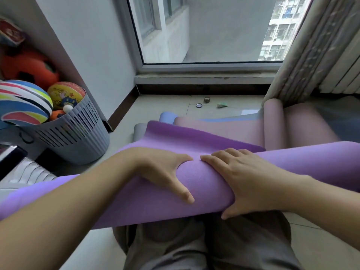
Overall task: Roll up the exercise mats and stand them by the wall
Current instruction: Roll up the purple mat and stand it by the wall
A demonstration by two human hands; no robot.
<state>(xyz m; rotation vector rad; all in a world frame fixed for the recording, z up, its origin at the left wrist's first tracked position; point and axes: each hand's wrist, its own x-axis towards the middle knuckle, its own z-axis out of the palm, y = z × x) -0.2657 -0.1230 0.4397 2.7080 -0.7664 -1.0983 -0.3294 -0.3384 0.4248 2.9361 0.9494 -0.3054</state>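
Closest to me are my knees in grey trousers (194, 248), and right above them the rolled part of the purple mat (196, 178) lies crosswise over my lap, reaching from the lower left edge of the view to the right edge. Both my hands are on the middle of that roll, side by side and nearly touching at the fingertips. My left hand (165, 172) curves over the top of the roll, with the thumb stretched along the near side and the fingers curled down the far side. My right hand (241, 180) grips the roll just beside it, fingers laid over the top and the thumb hooked beneath the near underside. Just beyond my fingers the unrolled stretch of the same mat runs flat away from me, its far edge a darker purple. Past that edge lies a pink mat (233, 127), partly curled into a roll at its right end, with a blue mat (168, 116) and a grey mat (138, 131) peeping out at the left. To my left a grey slotted basket (78, 135) holds bright balls (23, 104) and stands beside the white wall (87, 45). Farther on, a small lid (199, 105) and a jar (206, 99) lie on the tiled floor (165, 103) below the window (204, 30), and a curtain (303, 47) hangs at the right.
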